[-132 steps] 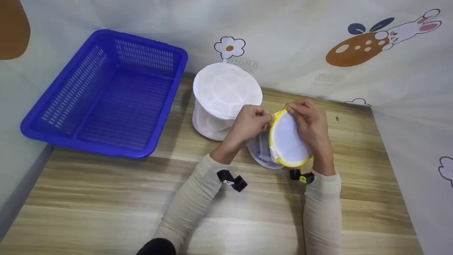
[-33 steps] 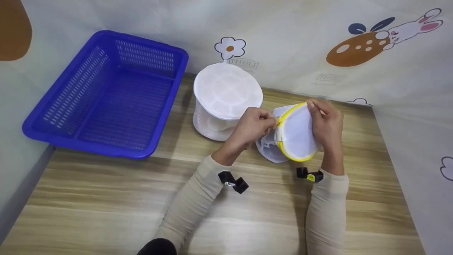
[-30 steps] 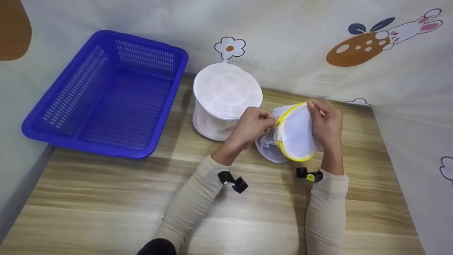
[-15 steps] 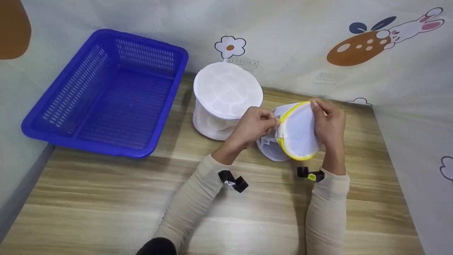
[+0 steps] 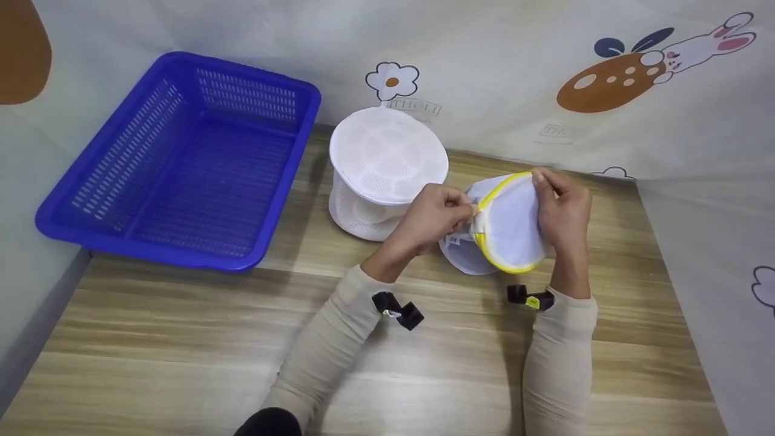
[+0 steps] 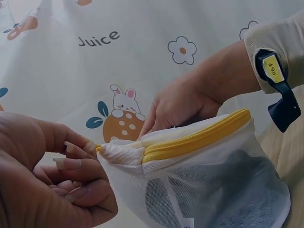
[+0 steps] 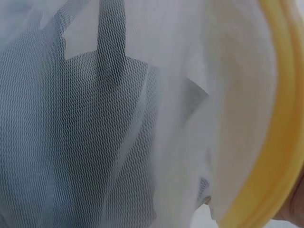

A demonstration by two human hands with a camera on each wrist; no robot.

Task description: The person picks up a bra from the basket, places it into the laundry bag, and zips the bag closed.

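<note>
A white mesh laundry bag (image 5: pixel 513 227) with a round top and a yellow zipper (image 6: pixel 199 139) round its rim stands tilted on the table. With thumb and fingertips my left hand (image 5: pixel 437 217) pinches the bag's rim where the zipper ends; the zipper pull itself cannot be made out. On the far side my right hand (image 5: pixel 564 209) grips the top edge, thumb over the rim. Something grey shows through the mesh in the left wrist view. Just left of my hands stands a second white mesh laundry bag (image 5: pixel 387 154), upright, its lid flat.
A blue plastic basket (image 5: pixel 172 257) with slotted walls stands at the left of the wood-grain table (image 5: pixel 424 375). A printed curtain (image 5: pixel 484 72) hangs behind and at both sides. Black wrist cameras sit on both sleeves.
Compared with the oldest frame, the yellow-zippered bag and my right hand have moved right, and my left hand slightly right. Over the last second they have barely shifted.
</note>
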